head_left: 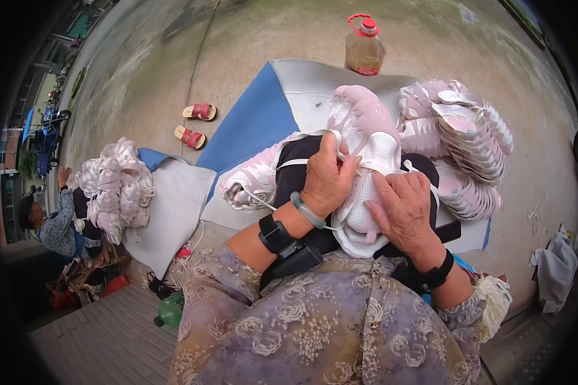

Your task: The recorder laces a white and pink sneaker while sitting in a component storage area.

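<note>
A pale pink and white sneaker upper (363, 115) lies across my lap, its toe pointing away from me and its white mesh tongue (384, 149) showing. My left hand (327, 174) is closed at the left side of the lacing, with a white shoelace (295, 162) running from its fingers over my dark-clad knee. From the right, my right hand (404, 204) pinches the lacing edge close to the left fingertips. Exactly what lies between its fingertips is hidden. Touching my left knee is a second pink and white sneaker upper (250, 181) with its opening facing me.
Stacked pink and white uppers (472, 131) lie at the right on a grey and blue sheet (250, 122). Behind them stands a red-capped plastic jug (365, 48). Red sandals (200, 111) rest on concrete. Far left, a person (61, 218) sits beside another pile of uppers (114, 186).
</note>
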`<state>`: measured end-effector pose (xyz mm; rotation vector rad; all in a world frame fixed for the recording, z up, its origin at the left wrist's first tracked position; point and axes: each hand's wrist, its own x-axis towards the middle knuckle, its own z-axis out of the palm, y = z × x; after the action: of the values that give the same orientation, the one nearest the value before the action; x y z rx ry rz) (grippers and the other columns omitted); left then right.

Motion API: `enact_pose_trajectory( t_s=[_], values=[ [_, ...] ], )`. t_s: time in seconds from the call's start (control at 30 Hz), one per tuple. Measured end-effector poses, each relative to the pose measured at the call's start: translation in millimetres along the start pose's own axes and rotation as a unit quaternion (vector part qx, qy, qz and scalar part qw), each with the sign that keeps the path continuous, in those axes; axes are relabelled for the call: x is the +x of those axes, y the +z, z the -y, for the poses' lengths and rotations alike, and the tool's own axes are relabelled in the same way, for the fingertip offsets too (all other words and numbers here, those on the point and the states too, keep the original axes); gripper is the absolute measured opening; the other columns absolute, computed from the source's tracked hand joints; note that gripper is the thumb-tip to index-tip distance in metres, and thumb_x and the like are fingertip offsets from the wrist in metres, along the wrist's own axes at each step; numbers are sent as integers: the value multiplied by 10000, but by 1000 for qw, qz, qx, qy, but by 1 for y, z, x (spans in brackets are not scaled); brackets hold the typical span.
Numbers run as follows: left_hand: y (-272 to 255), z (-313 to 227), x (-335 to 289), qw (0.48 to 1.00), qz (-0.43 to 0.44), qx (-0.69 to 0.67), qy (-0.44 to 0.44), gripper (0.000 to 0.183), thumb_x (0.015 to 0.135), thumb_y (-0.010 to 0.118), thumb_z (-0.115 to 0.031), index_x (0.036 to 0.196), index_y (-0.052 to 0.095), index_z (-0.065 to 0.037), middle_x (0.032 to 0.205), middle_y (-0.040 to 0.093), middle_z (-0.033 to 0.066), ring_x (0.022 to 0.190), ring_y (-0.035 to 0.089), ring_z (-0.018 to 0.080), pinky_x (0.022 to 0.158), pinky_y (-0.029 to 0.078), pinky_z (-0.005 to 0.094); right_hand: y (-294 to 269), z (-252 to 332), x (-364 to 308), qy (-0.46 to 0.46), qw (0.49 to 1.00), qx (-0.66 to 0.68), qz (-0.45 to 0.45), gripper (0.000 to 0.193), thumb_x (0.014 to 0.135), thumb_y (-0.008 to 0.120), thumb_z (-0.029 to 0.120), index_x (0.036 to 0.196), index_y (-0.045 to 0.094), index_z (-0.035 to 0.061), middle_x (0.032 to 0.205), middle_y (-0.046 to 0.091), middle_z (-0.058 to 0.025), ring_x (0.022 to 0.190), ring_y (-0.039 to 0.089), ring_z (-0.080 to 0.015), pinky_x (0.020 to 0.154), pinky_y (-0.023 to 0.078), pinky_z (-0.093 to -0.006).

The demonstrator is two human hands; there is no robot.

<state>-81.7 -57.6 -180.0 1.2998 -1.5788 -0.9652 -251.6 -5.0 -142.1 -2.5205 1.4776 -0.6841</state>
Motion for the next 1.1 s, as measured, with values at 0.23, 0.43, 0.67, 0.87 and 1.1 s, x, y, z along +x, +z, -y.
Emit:
enact_pose_trajectory(
  t_s=[0.23,0.43,0.67,0.87,1.1],
  values=[
    [2,-2,-2,998,12,56,37,264,791,654,-67,890,414,-23,699,572,89,586,581,134,529,465,275,4,-2,-2,0,1000,5,-15,467,703,681,238,1102,561,28,900,539,-65,855,505,-236,822,351,-413],
    [7,3,1,992,36,79,95,357,744,717,-119,907,415,-23,674,559,79,558,568,147,506,456,283,14,-10,1,-13,999,-6,-33,396,714,664,210,1056,566,37,874,530,-64,838,507,-240,833,357,-426],
    [-3,-18,0,997,4,77,15,450,687,779,-202,909,428,-29,633,501,42,529,508,136,502,441,264,13,-21,-1,-6,999,8,-53,336,702,670,196,1000,584,69,837,534,-57,806,515,-240,821,360,-419],
    [-13,-28,-17,952,125,197,198,543,649,756,-214,1077,531,33,957,589,190,881,578,357,771,471,389,15,-21,-7,26,994,63,-87,275,706,648,130,975,614,83,824,541,-49,792,524,-232,783,358,-396],
    [-11,-15,-23,949,115,219,198,437,704,694,-175,1048,552,55,922,610,199,843,604,346,765,497,363,14,-3,6,22,990,71,-118,149,701,624,96,850,609,98,752,530,-24,748,529,-212,715,349,-372]
  ],
)
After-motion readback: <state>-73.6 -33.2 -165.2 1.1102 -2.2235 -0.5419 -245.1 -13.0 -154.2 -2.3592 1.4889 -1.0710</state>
